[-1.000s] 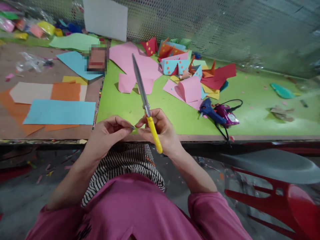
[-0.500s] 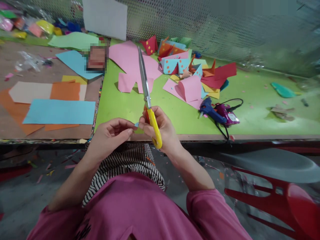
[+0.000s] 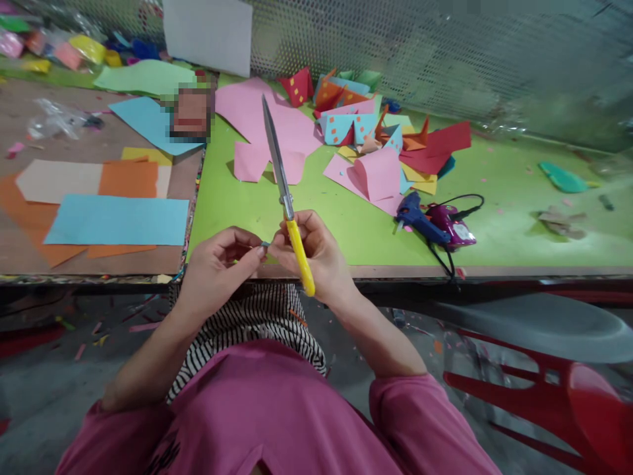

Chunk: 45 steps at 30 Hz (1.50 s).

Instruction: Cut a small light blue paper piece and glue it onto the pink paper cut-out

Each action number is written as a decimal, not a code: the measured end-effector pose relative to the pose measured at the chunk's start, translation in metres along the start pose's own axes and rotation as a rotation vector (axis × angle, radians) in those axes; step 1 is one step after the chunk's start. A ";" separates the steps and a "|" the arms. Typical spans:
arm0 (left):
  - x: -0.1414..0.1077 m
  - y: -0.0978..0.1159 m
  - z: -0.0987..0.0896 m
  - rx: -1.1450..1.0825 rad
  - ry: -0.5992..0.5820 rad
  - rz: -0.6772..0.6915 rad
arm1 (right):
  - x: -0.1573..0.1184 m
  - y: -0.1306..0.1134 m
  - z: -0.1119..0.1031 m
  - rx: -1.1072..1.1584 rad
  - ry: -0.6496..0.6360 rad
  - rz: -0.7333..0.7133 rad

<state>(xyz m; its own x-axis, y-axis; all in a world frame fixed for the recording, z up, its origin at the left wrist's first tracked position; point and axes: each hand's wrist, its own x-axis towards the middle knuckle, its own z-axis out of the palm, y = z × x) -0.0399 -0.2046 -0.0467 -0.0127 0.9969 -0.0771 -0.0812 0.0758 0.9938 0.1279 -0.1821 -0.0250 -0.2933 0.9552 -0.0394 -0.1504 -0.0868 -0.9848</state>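
Yellow-handled scissors [image 3: 277, 155] rest in my right hand [image 3: 316, 257], blades closed and pointing away from me over the green tabletop. The thumb and a finger of that hand also meet a tiny blue paper piece [image 3: 265, 245]. My left hand [image 3: 215, 267] pinches the other side of this piece, just left of the scissors' handle. Both hands are above the table's front edge. Beyond them lies a pink paper cut-out [image 3: 251, 162] with a notch in its lower edge, partly behind the blades.
Blue paper [image 3: 119, 220] and orange sheets lie at left. Folded paper shapes [image 3: 349, 125] stand at the back. A blue glue gun [image 3: 421, 219] with a black cord sits beside a purple device [image 3: 452, 227] at right. A red chair [image 3: 558, 402] is below right.
The scissors' tips have swung slightly left, and their handle has turned in my right hand. My left fingers have closed onto the blue piece, which has shifted slightly left.
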 end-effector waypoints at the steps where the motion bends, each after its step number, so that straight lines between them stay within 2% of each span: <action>1: 0.001 0.000 -0.001 -0.065 0.003 -0.024 | -0.003 -0.003 -0.004 -0.057 -0.019 -0.009; 4: 0.004 0.001 -0.004 -0.191 0.038 -0.042 | -0.014 -0.015 -0.022 -0.361 -0.060 -0.061; 8: 0.007 -0.001 -0.007 -0.210 0.054 0.064 | -0.027 -0.025 -0.048 -0.763 -0.126 -0.141; 13: 0.007 -0.004 -0.010 -0.196 0.025 0.143 | -0.033 -0.031 -0.057 -1.023 -0.154 -0.140; 19: 0.006 -0.006 -0.010 -0.120 0.013 0.203 | -0.034 -0.036 -0.055 -1.133 -0.182 -0.168; 25: 0.004 -0.003 -0.007 -0.169 -0.024 0.263 | -0.036 -0.042 -0.053 -1.156 -0.192 -0.149; 37: 0.002 -0.006 -0.008 -0.183 -0.079 0.262 | -0.041 -0.043 -0.054 -1.154 -0.202 -0.149; 45: 0.002 -0.002 -0.006 -0.180 -0.073 0.252 | -0.041 -0.044 -0.055 -1.148 -0.203 -0.148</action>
<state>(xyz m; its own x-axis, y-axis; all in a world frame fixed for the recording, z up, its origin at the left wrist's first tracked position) -0.0461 -0.2027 -0.0497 0.0163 0.9831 0.1825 -0.2601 -0.1721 0.9501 0.1989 -0.2022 0.0109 -0.5052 0.8629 0.0139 0.7133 0.4265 -0.5561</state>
